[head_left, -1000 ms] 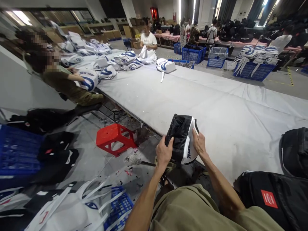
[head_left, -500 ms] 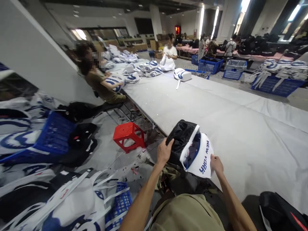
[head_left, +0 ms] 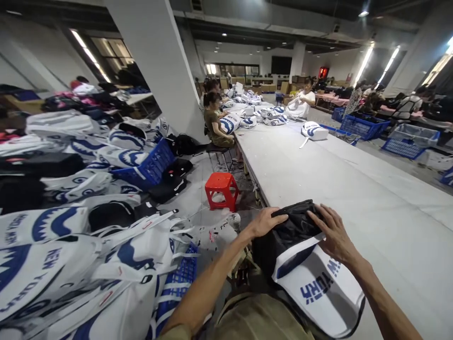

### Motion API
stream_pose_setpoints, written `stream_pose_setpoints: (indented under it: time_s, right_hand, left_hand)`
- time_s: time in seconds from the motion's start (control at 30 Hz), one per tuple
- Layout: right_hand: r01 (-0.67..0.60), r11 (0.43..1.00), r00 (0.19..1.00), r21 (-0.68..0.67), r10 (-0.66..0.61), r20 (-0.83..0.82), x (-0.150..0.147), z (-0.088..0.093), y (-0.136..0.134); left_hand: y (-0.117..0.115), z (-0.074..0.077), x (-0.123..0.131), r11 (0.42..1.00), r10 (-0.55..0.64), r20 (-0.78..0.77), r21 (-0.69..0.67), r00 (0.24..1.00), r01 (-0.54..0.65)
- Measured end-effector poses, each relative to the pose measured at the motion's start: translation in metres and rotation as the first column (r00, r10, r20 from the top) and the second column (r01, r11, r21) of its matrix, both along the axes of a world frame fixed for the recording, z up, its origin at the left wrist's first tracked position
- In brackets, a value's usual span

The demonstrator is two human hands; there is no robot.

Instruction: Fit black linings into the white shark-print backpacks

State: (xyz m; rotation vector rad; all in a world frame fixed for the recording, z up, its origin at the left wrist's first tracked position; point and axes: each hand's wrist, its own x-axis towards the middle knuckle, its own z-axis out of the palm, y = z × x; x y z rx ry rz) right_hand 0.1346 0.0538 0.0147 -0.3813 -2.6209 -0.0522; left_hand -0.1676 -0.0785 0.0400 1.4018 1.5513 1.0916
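Long grey table, black-and-white bag at its near edge, white bags piled far down

Red stool: on the floor, up and left of the fingers.
Blue crate: further left, among white-and-blue bags.
Seated person: at the table edge, well beyond the fingertips.
Lone white bag: far up the grey table.
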Motion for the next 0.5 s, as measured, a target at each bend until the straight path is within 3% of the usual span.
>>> stream_pose_setpoints:
  time_s: [0.1, 0.17, 0.3, 0.4, 0.5]
  right_hand:
    - [-0.209, 0.976, 0.973, -0.061, 0.214, 0.088, -0.020, 0.017, -0.007]
    - [-0.243, 0.965, 0.962, -0.101, 0.253, 0.102, -0.039, 0.013, -0.018]
    - [-0.253, 0.967, 0.966, -0.038, 0.250, -0.070, -0.082, -0.029, -0.044]
    - [-0.308, 0.950, 0.914, 0.039, 0.307, -0.266, -0.111, -0.062, -0.060]
    - [-0.311, 0.950, 0.901, 0.024, 0.302, -0.311, -0.135, -0.078, -0.071]
  left_hand:
    - [-0.013, 0.019, -0.026, 0.998, -0.068, -0.011, -0.015, 0.998, 0.068]
    - [-0.026, 0.020, -0.039, 0.996, -0.071, 0.001, -0.057, 0.997, 0.071]
    - [-0.055, 0.001, -0.052, 0.990, 0.026, 0.027, -0.138, 0.999, -0.022]
    - [-0.073, -0.015, -0.059, 0.982, 0.128, -0.043, -0.132, 0.991, -0.133]
    - [-0.090, -0.027, -0.069, 0.963, 0.232, -0.086, -0.123, 0.969, -0.242]
